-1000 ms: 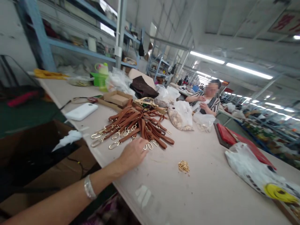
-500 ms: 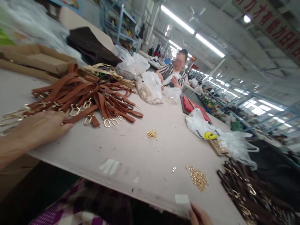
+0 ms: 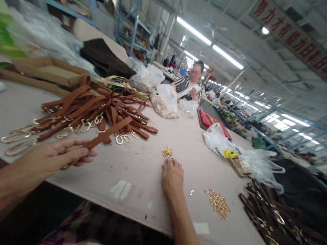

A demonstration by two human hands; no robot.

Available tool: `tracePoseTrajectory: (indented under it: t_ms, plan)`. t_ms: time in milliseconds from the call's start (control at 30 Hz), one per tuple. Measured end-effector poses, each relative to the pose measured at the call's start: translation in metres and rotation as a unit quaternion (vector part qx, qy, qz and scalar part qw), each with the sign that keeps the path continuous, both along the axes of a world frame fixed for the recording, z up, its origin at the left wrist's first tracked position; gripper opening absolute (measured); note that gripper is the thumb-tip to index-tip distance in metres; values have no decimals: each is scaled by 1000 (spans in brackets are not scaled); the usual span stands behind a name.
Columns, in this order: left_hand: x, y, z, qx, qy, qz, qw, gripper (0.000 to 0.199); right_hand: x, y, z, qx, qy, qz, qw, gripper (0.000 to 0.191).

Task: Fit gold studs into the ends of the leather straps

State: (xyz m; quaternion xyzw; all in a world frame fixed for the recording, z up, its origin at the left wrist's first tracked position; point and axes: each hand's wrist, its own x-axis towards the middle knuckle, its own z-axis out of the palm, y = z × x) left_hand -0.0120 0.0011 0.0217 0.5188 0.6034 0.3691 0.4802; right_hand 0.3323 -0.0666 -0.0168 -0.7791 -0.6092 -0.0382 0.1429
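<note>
A brown leather strap (image 3: 109,133) is pinched in my left hand (image 3: 73,153), its free end pointing up and right over the table. Behind it lies a heap of brown straps (image 3: 76,102) with gold clasps. My right hand (image 3: 173,175) rests at the near edge of a small pile of gold pieces (image 3: 167,151), fingers bent downward; what its fingertips hold, if anything, is hidden. Right of that forearm are a few loose gold pieces (image 3: 191,193) and a larger gold pile (image 3: 217,204).
Dark straps (image 3: 270,214) lie at the right, near a smiley-face plastic bag (image 3: 219,141) and a red item (image 3: 206,119). Clear bags (image 3: 165,102) and a cardboard tray (image 3: 51,71) stand farther back. A person (image 3: 189,83) is across the table (image 3: 143,177).
My left hand has lifted a brown strap off the heap. My right hand has moved from the near table edge forward to the small gold pile.
</note>
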Motion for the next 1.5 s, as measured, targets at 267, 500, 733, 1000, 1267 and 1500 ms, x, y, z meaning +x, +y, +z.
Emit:
tracePoseTrajectory:
  t_ms: [267, 500, 733, 1000, 1267, 1500]
  plan:
    - [53, -46, 3, -133, -263, -114, 949, 49, 32, 23, -1, -7, 8, 26, 1000, 34]
    - [80, -57, -7, -129, -301, -147, 933, 39, 48, 37, 3, -1, 86, 1, 996, 21]
    - [105, -59, -14, -91, -276, -148, 945, 39, 4, 0, 24, 27, 264, 62, 962, 26]
    - [121, -70, -7, -3, -297, -225, 928, 28, -72, -44, 36, 18, 588, 104, 802, 17]
    - [119, -80, -4, 54, -217, -258, 940, 33, -69, -48, 37, 10, 561, 105, 821, 14]
    - [117, -83, -16, 133, -63, -261, 954, 34, -74, -63, 39, 65, 593, 100, 796, 6]
